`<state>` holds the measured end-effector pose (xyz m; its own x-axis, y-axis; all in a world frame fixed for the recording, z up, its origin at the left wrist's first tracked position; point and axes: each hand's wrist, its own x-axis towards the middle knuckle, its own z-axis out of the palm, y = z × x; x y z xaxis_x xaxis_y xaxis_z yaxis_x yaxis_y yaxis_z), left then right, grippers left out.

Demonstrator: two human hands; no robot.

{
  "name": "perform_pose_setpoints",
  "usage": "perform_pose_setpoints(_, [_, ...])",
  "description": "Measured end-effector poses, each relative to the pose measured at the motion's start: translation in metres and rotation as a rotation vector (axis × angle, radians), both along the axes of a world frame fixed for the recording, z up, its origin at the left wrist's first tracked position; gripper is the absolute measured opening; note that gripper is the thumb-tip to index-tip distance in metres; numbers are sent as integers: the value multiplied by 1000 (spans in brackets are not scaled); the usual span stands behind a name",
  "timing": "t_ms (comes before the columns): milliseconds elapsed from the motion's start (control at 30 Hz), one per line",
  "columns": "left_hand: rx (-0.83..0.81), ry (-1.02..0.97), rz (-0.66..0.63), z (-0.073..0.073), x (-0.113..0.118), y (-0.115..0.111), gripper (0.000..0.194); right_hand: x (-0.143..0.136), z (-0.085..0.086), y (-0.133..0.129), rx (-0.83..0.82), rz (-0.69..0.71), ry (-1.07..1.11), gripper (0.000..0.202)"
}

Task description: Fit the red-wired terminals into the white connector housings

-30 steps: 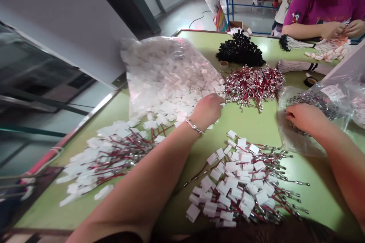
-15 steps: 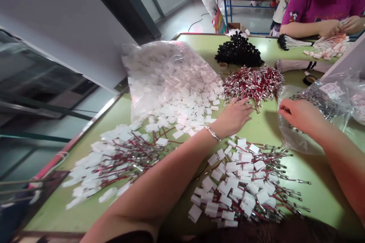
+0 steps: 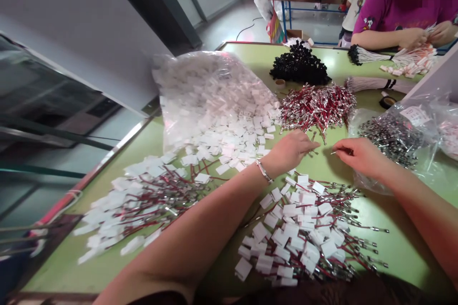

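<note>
My left hand [image 3: 291, 150] is closed just in front of the heap of short red wires with metal terminals [image 3: 317, 107]. Small metal ends show beside its fingertips, so it seems to pinch one terminal wire; most of it is hidden. Facing it, my right hand [image 3: 361, 155] pinches a tiny shiny metal piece [image 3: 333, 153], too small to make out fully. A gap separates the two hands. Beyond my right wrist lies a clear plastic bag [image 3: 361, 178] with many small dark metal parts [image 3: 390, 136].
Loose white connector housings [image 3: 236, 128] spill from a large clear bag [image 3: 200, 69]. Housings fitted with red wires lie in two piles, left [image 3: 143, 200] and front [image 3: 296, 228]. Behind are black parts [image 3: 298, 64], tape rolls [image 3: 387, 101] and white wire bundles [image 3: 375, 55]. A co-worker [image 3: 404, 14] handles wires opposite.
My right hand has come out from over the bag of metal parts, leftward, with a tiny metal piece. The left hand's spread fingers have drawn together beside the red wire heap.
</note>
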<state>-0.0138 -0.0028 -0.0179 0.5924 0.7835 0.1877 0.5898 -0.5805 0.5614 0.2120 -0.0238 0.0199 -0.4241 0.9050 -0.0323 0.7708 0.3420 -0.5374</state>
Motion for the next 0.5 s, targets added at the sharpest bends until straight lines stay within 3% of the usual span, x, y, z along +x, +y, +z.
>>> perform_pose_setpoints(100, [-28,-205,25,4,-1,1,18,1,1,0,11,-53,84,21])
perform_pose_setpoints(267, [-86,-604,319,21,-8,1,8,0,1,-1,-47,-188,363,20])
perform_pose_setpoints(367, [-132,-645,327,30,-8,-4,13,-6,4,-4,-123,-253,589,20])
perform_pose_setpoints(500, [-349,-556,241,34,3,-16,16,-19,11,-10,-103,-272,743,14])
